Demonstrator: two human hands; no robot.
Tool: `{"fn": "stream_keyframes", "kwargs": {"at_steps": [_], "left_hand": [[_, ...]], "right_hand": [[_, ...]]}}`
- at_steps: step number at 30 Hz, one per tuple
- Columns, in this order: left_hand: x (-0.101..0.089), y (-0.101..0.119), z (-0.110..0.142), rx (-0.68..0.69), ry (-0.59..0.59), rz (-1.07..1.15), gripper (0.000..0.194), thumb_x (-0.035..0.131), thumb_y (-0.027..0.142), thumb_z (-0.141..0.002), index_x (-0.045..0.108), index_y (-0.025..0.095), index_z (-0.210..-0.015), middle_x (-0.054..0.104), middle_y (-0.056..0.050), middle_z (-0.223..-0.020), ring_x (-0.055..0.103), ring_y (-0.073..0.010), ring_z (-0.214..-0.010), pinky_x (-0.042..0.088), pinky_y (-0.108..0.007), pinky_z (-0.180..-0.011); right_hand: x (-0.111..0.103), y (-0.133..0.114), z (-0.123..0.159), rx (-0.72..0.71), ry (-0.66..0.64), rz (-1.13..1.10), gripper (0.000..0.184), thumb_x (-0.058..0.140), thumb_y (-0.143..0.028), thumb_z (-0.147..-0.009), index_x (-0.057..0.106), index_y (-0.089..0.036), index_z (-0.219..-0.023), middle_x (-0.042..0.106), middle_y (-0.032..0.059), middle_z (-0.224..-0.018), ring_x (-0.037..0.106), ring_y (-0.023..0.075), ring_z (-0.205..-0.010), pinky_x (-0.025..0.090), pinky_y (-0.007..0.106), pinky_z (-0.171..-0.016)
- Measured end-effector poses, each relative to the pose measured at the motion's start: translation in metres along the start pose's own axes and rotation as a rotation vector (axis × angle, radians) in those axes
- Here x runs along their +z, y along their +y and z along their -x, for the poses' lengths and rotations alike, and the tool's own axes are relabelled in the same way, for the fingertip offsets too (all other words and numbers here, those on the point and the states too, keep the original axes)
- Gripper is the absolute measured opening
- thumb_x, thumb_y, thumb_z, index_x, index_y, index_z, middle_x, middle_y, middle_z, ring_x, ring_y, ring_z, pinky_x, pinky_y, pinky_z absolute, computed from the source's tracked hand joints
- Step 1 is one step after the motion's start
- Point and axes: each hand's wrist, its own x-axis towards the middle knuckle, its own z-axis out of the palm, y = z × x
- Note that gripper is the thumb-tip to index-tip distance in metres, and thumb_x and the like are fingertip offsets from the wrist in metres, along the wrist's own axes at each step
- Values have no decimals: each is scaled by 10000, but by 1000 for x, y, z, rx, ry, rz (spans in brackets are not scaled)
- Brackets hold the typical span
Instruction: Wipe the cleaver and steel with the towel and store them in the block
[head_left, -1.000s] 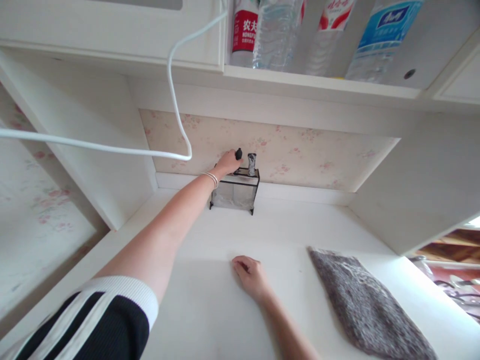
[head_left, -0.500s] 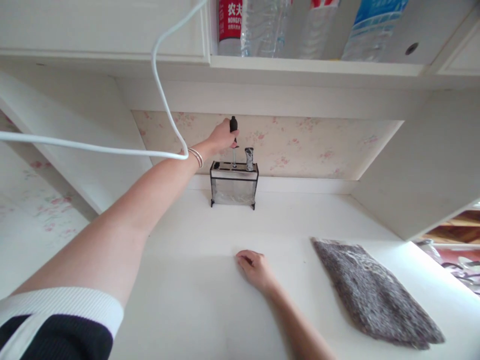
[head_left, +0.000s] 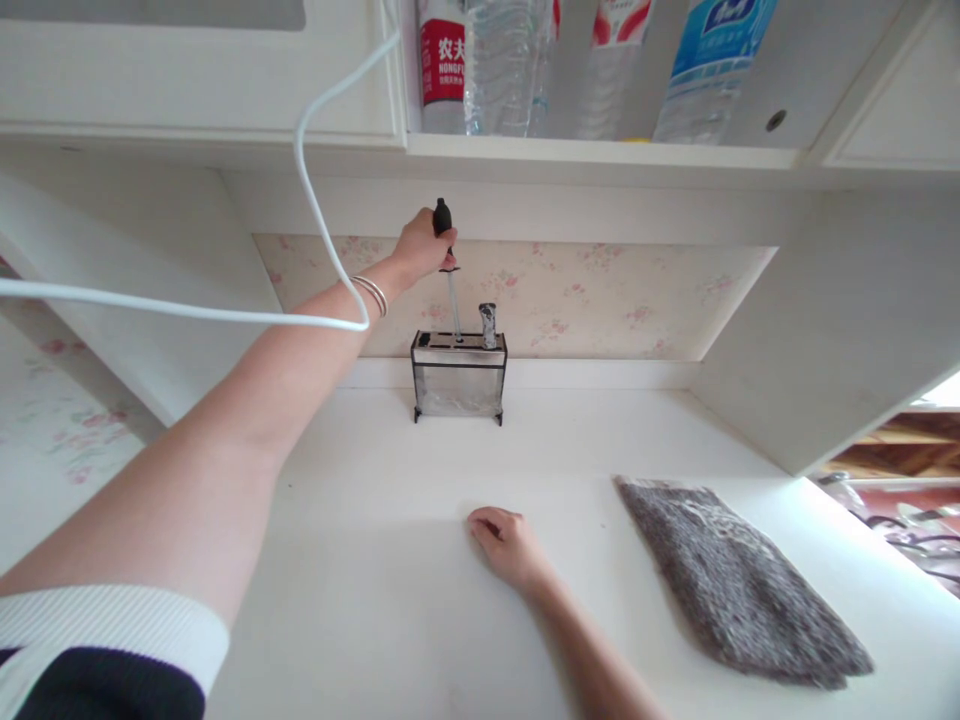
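My left hand [head_left: 420, 248] is closed around the black handle of a knife [head_left: 448, 262] and holds it above a clear knife block [head_left: 458, 374] at the back of the white counter [head_left: 390, 560]. The thin blade still reaches down to the block's top slot. A second, silver-handled tool [head_left: 487, 325] stands in the block beside it. My right hand [head_left: 506, 545] rests on the counter in front, fingers curled under, with nothing visible in it.
A grey fuzzy cloth [head_left: 739, 590] lies on the counter at the right. Several water bottles [head_left: 517, 60] stand on the shelf above. A white cable [head_left: 315, 190] loops across from the left, over my left forearm. Cabinet walls close in both sides.
My left hand has lifted the black-handled knife up out of the block, from handle level with the slot to well above it. My right hand has stayed put.
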Motion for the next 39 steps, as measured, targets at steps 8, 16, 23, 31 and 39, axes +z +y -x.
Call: {"fn": "stream_keyframes", "kwargs": {"at_steps": [8,16,23,31,39], "left_hand": [[-15,15,8,13,83,71,291,607,356,-891,456,194,-1081,621,1,-909,654,-124,-788,539,-313,-761],[-48,10,88,153,27,127,263,666,292,-838,455,233,-986,614,-32,-1029,667,-117,-669,586,-334,-659],[-88,9,166,345,108,222,345,651,337,-831,426,330,-1091,638,6,-1025,699,-137,-717,612,-322,-710],[-130,-35,293,493,178,-110,341,687,120,-742,568,345,-969,695,-1,-1005,701,-214,-886,624,-400,-723],[-159,-99,425,448,-52,-469,610,579,39,-739,591,479,-1162,698,-1,-1158,692,-238,-983,621,-403,-783]], "right_hand": [[-1,0,1,4,-7,-10,236,490,-232,-870,721,-220,-920,727,34,-879,652,185,-808,453,275,-739],[2,2,1,0,-10,4,244,485,-249,-871,722,-220,-922,730,39,-886,656,191,-806,463,282,-729],[1,0,1,29,-3,25,251,484,-269,-869,722,-220,-927,731,47,-878,657,202,-802,469,302,-743],[1,-8,-8,222,-32,-160,230,553,-330,-798,729,-200,-871,715,40,-768,629,188,-689,472,303,-655],[-63,-37,-85,243,60,-185,268,593,-328,-761,673,-168,-961,714,51,-783,625,153,-606,490,285,-598]]}}
